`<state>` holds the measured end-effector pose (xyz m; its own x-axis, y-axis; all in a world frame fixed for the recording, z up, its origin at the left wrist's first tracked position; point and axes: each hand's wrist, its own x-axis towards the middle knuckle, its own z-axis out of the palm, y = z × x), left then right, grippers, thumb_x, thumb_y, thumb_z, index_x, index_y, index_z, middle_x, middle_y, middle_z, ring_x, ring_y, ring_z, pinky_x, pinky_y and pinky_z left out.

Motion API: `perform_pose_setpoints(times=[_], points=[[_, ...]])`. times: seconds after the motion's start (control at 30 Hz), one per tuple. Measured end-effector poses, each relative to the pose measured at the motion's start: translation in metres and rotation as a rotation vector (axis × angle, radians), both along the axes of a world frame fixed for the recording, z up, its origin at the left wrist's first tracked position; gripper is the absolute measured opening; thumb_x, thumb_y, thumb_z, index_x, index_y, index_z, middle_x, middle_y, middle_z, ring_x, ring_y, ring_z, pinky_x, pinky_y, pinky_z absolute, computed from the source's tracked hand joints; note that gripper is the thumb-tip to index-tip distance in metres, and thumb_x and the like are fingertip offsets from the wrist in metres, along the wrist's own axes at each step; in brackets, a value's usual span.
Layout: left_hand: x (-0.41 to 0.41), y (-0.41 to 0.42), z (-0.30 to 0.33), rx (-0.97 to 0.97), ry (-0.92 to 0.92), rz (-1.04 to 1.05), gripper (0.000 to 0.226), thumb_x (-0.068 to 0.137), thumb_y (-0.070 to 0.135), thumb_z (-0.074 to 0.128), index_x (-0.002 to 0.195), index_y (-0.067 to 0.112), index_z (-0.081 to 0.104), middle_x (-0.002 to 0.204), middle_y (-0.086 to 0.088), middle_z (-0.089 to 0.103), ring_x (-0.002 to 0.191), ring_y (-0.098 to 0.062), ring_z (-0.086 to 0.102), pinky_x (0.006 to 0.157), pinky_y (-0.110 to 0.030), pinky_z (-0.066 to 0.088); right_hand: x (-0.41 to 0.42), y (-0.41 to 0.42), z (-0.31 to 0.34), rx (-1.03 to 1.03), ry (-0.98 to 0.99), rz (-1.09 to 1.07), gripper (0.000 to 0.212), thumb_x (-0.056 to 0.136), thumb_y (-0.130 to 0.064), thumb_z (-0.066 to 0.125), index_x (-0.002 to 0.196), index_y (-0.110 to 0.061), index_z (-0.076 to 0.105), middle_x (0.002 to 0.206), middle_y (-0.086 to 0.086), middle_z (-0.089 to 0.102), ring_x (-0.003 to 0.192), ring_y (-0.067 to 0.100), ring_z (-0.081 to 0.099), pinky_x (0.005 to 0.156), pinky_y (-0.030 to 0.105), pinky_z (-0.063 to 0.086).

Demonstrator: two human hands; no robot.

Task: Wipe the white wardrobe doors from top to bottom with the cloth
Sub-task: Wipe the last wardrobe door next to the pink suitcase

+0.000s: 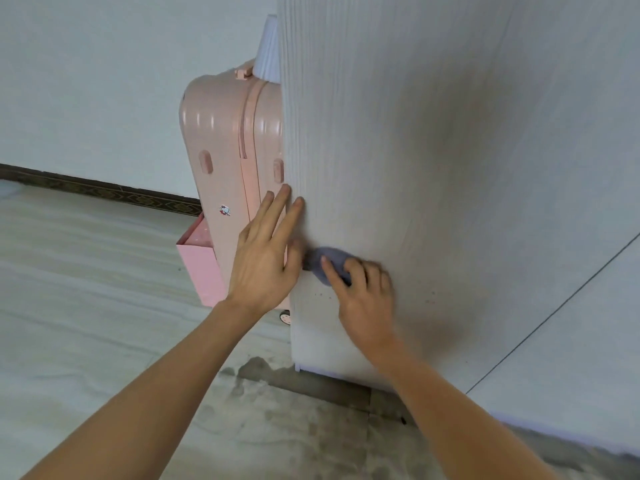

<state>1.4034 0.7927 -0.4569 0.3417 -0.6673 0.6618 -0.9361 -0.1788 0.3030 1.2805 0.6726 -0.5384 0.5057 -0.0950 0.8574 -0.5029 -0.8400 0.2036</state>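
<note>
The white wardrobe door (pixel 433 150) fills the right half of the view, with faint wood grain and a few dark specks low down. A small grey-blue cloth (pixel 322 259) is bunched against the door's lower part. My right hand (pixel 363 296) grips the cloth and presses it to the panel; the hand is slightly blurred. My left hand (pixel 266 251) lies flat with straight fingers on the door's left edge, just left of the cloth.
A pink hard-shell suitcase (pixel 225 174) stands upright right behind the wardrobe's left edge, with a pink box (pixel 199 265) beside it. A second white panel (pixel 571 358) runs on at lower right. Pale floor (pixel 86 289) spreads to the left, with a stained patch below the wardrobe.
</note>
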Motion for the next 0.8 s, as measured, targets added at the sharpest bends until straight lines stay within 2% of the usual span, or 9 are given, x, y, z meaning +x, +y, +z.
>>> perform_pose_setpoints(times=[0.07,0.13,0.23,0.3,0.43,0.5,0.6,0.67,0.8], points=[[0.002,0.003,-0.016,0.04,0.03,0.001,0.055,0.09,0.02,0.031,0.143,0.008,0.036,0.154,-0.011,0.022,0.142,-0.03,0.021,0.108,-0.048,0.03,-0.003,0.007,-0.051,0.002,0.24,0.035,0.039,0.078,-0.013,0.052,0.113,-0.025,0.065,0.104,0.004,0.045,0.085,0.025,0.042,0.071,0.036,0.033],[0.001,0.005,-0.028,0.07,0.013,0.021,0.055,0.091,0.022,0.031,0.144,0.009,0.035,0.154,-0.008,0.019,0.142,-0.029,0.019,0.107,-0.048,0.031,-0.007,0.008,-0.084,0.008,0.443,0.045,0.031,0.069,-0.024,0.07,0.1,-0.026,0.069,0.098,0.0,0.056,0.085,0.023,0.042,0.07,0.035,0.031],[-0.002,0.001,-0.032,0.086,-0.032,0.101,0.057,0.089,0.022,0.032,0.144,0.009,0.032,0.154,-0.008,0.019,0.142,-0.028,0.015,0.103,-0.051,0.034,-0.008,-0.001,-0.079,0.024,0.522,0.075,0.028,0.062,-0.025,0.077,0.089,-0.026,0.07,0.09,-0.003,0.063,0.085,0.021,0.041,0.071,0.033,0.031],[-0.009,-0.005,-0.033,0.09,-0.043,0.166,0.059,0.086,0.019,0.034,0.144,0.008,0.03,0.154,-0.012,0.02,0.142,-0.03,0.014,0.104,-0.055,0.033,-0.017,-0.01,-0.06,-0.023,0.427,0.09,0.019,0.073,-0.019,0.065,0.09,-0.025,0.07,0.092,-0.001,0.062,0.085,0.022,0.041,0.072,0.034,0.032],[-0.026,-0.016,-0.041,0.046,-0.134,0.174,0.062,0.083,0.013,0.041,0.144,0.01,0.03,0.153,-0.017,0.021,0.143,-0.033,0.013,0.108,-0.057,0.027,-0.049,-0.034,0.003,-0.054,0.071,0.139,0.04,0.09,-0.001,0.037,0.109,-0.023,0.065,0.103,0.006,0.048,0.085,0.026,0.044,0.071,0.039,0.037],[-0.036,-0.026,-0.044,0.026,-0.183,0.133,0.063,0.083,0.013,0.042,0.144,0.011,0.031,0.153,-0.017,0.021,0.143,-0.034,0.013,0.11,-0.056,0.023,-0.065,-0.049,0.032,-0.063,-0.067,0.088,0.041,0.087,0.001,0.047,0.12,-0.023,0.054,0.105,0.009,0.043,0.086,0.028,0.043,0.069,0.039,0.044],[-0.049,-0.036,-0.051,0.02,-0.211,0.105,0.061,0.083,0.014,0.041,0.143,0.012,0.034,0.152,-0.018,0.023,0.142,-0.036,0.015,0.111,-0.056,0.019,-0.079,-0.058,0.033,0.045,-0.247,0.03,0.048,0.081,0.002,0.062,0.121,-0.022,0.053,0.104,0.009,0.044,0.087,0.028,0.042,0.066,0.037,0.046],[-0.056,-0.038,-0.058,0.031,-0.194,0.104,0.059,0.083,0.015,0.041,0.142,0.013,0.035,0.151,-0.019,0.026,0.141,-0.036,0.018,0.111,-0.056,0.019,-0.092,-0.057,-0.008,0.05,-0.122,0.014,0.047,0.079,0.002,0.057,0.12,-0.021,0.053,0.104,0.009,0.044,0.085,0.028,0.042,0.066,0.036,0.045],[-0.068,-0.035,-0.063,0.052,-0.224,0.055,0.056,0.084,0.016,0.04,0.14,0.014,0.039,0.148,-0.017,0.029,0.138,-0.037,0.023,0.111,-0.055,0.021,-0.141,-0.067,-0.084,0.047,0.396,-0.017,0.042,0.074,-0.008,0.042,0.103,-0.025,0.067,0.102,0.004,0.042,0.083,0.026,0.041,0.069,0.035,0.037]])
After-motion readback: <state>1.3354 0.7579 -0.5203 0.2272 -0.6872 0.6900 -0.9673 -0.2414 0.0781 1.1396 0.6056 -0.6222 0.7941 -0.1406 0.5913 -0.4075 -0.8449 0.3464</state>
